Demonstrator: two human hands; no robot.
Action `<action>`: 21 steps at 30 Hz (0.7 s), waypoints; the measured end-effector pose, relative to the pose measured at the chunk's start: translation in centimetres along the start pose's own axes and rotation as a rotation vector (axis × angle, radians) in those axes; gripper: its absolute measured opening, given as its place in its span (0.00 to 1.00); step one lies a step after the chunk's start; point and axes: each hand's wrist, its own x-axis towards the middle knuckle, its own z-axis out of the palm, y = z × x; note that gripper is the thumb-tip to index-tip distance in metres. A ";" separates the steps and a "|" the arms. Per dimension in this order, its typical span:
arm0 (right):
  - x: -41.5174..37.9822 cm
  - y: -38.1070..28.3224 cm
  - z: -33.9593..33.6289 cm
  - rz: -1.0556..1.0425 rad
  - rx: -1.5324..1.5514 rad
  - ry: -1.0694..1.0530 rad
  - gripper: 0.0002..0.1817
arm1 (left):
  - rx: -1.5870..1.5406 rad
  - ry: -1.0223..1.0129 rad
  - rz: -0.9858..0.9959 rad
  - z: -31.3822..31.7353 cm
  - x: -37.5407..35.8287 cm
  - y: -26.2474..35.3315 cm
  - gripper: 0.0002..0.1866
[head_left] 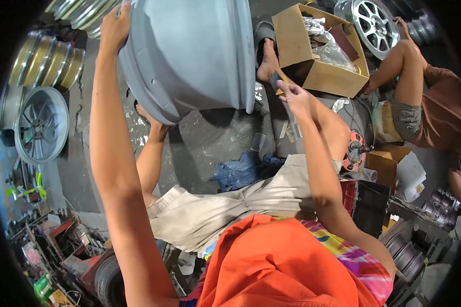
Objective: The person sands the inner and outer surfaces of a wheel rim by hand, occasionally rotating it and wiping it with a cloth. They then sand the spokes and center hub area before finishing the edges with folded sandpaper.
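A large grey wheel rim (200, 56) stands between my feet, its broad barrel facing me. My left hand (115, 29) grips the rim's upper left edge, with the fingers curled over the lip. To the right of the rim, apart from it, my right hand (295, 100) pinches a small flat piece, dark with a yellow edge (279, 82). Its exact kind is too small to make out. A crumpled blue cloth (246, 169) lies on the floor between my legs.
At the right stand a cardboard box (338, 77) with plastic and scraps, a silver spoked wheel (371, 25) and a seated person (440, 107). A red cord reel (354, 152) lies by my knee. Wheels (41, 125) stand at the left, above cluttered tools (82, 245).
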 end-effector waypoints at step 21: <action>-6.5 -9.2 1.6 -0.232 0.270 -0.187 0.11 | 0.021 0.078 0.041 2.1 1.3 -1.3 0.34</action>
